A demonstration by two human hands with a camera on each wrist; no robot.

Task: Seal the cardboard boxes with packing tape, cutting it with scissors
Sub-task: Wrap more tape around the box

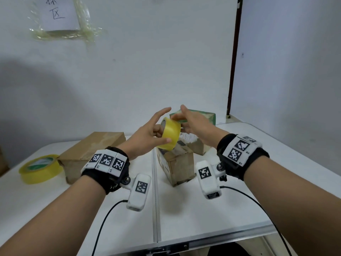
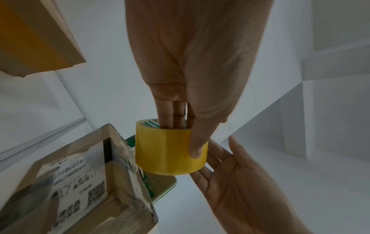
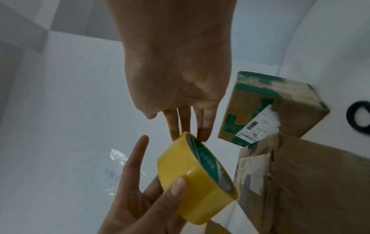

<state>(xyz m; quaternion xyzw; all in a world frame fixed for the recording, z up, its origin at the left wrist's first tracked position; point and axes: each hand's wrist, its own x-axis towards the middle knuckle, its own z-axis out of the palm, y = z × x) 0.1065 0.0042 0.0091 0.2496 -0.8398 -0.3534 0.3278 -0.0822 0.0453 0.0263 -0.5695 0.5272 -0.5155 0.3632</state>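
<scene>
A yellow roll of packing tape (image 1: pixel 170 133) (image 2: pixel 168 150) (image 3: pixel 192 178) is held in the air above a small worn cardboard box (image 1: pixel 179 165) (image 2: pixel 76 182). My left hand (image 1: pixel 147 133) (image 2: pixel 190 63) grips the roll, with some fingers curled into its core and the thumb pressed on its outer face. My right hand (image 1: pixel 193 122) (image 3: pixel 176 63) is open, and its straight fingertips (image 3: pixel 202 133) touch the roll's far rim. No loose tape end shows.
A long brown box (image 1: pixel 92 150) lies at the left, with a second yellow tape roll (image 1: pixel 40 169) beside it. A green-printed box (image 1: pixel 203 115) (image 3: pixel 270 107) stands at the back by the wall. A black loop (image 3: pixel 358 120) lies on the white table (image 1: pixel 239 200) at the right.
</scene>
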